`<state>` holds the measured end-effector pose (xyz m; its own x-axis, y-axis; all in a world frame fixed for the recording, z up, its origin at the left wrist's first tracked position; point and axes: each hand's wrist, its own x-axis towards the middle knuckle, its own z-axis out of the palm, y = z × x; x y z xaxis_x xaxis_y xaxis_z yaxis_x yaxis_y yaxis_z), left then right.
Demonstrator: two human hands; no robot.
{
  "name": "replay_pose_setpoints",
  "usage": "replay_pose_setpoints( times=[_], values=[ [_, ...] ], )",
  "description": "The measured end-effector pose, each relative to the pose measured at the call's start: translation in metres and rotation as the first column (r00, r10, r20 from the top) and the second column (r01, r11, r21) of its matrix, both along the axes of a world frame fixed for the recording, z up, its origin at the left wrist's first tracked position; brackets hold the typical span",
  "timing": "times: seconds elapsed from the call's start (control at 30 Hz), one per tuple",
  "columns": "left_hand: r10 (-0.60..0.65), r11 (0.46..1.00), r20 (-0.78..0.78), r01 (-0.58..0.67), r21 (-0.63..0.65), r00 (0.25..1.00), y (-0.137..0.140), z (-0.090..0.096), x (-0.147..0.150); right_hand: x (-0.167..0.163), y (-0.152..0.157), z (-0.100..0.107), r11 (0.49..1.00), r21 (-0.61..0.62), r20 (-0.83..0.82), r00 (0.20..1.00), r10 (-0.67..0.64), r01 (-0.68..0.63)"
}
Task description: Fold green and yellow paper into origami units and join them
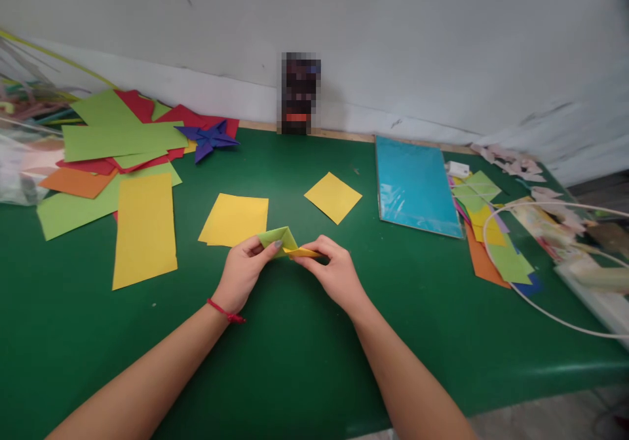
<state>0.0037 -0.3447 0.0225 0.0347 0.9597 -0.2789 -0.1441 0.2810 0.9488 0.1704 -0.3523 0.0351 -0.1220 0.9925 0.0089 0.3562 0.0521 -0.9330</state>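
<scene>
Above the front middle of the green table, my left hand (243, 266) pinches a folded green paper piece (279, 236) between thumb and fingers. A folded yellow paper piece (303, 252) meets it at the right, gripped by the closed fingers of my right hand (330, 266). The two folded pieces touch or overlap where the hands come together; whether they are joined I cannot tell. Just behind my left hand lie yellow paper squares (236, 219). Another yellow square (333, 198) rests farther back, turned like a diamond.
A blue paper star (210, 140) sits by a heap of green, red and orange sheets (122, 140) at the left. Nearby is a long yellow sheet (146, 234). To the right are a blue wrapped pack (417, 184), coloured paper scraps (491, 224) and a looping white cable (528, 306).
</scene>
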Motion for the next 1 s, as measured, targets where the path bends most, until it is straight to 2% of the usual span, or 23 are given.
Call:
replay_pose_setpoints(
  times=[0.1, 0.17, 0.27, 0.43, 0.53, 0.63, 0.7, 0.87, 1.0],
  values=[
    [-0.063, 0.998, 0.027, 0.063, 0.011, 0.998, -0.0013, 0.0021, 0.0011, 0.0005, 0.0003, -0.0011, 0.998, -0.059, -0.042, 0.999, -0.002, -0.001],
    [-0.089, 0.996, -0.013, 0.09, 0.025, 0.996, -0.0023, 0.0027, 0.0015, 0.0, 0.0003, -0.0026, 0.997, -0.08, -0.065, 0.998, 0.001, -0.006],
    [-0.045, 0.998, -0.105, 0.049, 0.038, 0.993, -0.0028, 0.0015, 0.0009, -0.0015, -0.0004, -0.0038, 0.998, -0.066, -0.064, 0.998, 0.021, -0.025],
    [0.033, 0.999, -0.163, -0.026, 0.043, 0.986, -0.0018, -0.0005, -0.0003, -0.0036, -0.0012, -0.0021, 0.995, -0.082, -0.064, 0.997, 0.049, -0.054],
    [0.051, 0.998, -0.216, -0.04, 0.052, 0.975, -0.003, 0.0009, 0.0005, -0.0039, -0.0012, -0.0017, 0.996, -0.087, -0.074, 0.997, 0.029, -0.035],
    [0.066, 0.996, -0.251, -0.05, 0.069, 0.966, -0.0046, 0.0027, 0.0021, -0.0042, -0.0015, -0.0017, 0.999, -0.038, -0.045, 0.999, 0.0, -0.002],
    [0.068, 0.996, -0.247, -0.052, 0.075, 0.967, -0.0048, 0.0029, 0.0026, -0.0046, -0.0017, -0.0018, 0.999, -0.035, -0.047, 0.999, -0.012, 0.011],
    [0.053, 0.996, -0.218, -0.037, 0.076, 0.974, -0.0034, 0.0018, 0.002, -0.0052, -0.0009, -0.0035, 0.983, -0.176, -0.117, 0.992, 0.04, -0.06],
    [0.021, 0.999, -0.108, -0.018, 0.029, 0.994, -0.0038, 0.0012, 0.002, -0.0053, -0.0005, -0.0049, 0.989, -0.142, -0.077, 0.997, 0.028, -0.039]
  ],
)
